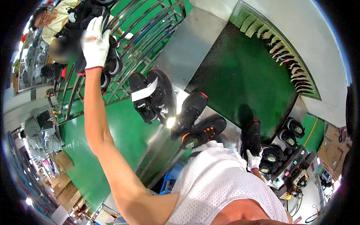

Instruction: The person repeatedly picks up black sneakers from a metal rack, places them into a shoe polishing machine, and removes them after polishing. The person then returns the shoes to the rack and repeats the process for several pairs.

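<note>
My left hand (pixel 95 47), in a white glove with a red cuff, reaches far out to the upper left. Its fingers are stretched and lie over black shoes (pixel 113 62) piled on a metal rack; I see no shoe gripped in it. Low on the right, my right hand (pixel 254 159), gloved too, closes round the end of a black shoe (pixel 252 135) at the edge of a green belt (pixel 240 75). Between the hands, a pair of black shoes (pixel 162 93) carries a white paper strip (pixel 144 92). Beside it lie another black shoe (pixel 191 110) and one with orange eyelets (pixel 208 129).
The tubular metal rack (pixel 150 33) stands at the upper left, with a person (pixel 54 22) beyond it. Above the belt, a machine opening has a fringed curtain (pixel 277 45). Several shoes with pale oval insides (pixel 288 138) sit at right beside a control unit (pixel 290 168).
</note>
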`<state>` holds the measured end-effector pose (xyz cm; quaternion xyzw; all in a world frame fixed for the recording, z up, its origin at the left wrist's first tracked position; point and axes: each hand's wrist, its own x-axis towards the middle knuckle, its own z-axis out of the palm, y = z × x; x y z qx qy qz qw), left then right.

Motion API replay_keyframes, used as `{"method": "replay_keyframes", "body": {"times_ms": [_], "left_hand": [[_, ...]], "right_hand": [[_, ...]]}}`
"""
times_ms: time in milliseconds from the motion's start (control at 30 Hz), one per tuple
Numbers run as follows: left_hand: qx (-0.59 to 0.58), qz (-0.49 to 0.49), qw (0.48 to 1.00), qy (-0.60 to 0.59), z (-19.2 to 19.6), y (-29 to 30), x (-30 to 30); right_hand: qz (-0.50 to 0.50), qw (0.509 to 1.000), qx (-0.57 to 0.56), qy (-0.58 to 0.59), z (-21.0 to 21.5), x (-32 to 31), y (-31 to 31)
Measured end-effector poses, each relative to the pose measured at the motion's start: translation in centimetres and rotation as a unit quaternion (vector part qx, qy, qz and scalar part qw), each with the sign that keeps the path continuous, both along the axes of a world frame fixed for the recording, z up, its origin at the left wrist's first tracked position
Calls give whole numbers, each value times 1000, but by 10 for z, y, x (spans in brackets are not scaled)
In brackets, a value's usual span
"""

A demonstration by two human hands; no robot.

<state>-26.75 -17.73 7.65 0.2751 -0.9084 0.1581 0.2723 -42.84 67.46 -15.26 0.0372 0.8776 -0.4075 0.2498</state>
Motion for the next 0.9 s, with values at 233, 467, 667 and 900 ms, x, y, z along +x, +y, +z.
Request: {"method": "replay_keyframes", "body": {"times_ms": [233, 467, 667, 900], "left_hand": [[58, 4, 994, 93, -43, 111, 75], [406, -7, 900, -155, -153, 294, 167], [382, 108, 828, -395, -182, 305, 124], [290, 16, 911, -294, -238, 282, 140]], "right_hand": [[33, 999, 27, 17, 8, 0, -7], [16, 1000, -19, 7, -1, -1, -2], [43, 999, 11, 22, -13, -4, 12], [39, 998, 30, 44, -15, -5, 6]]}}
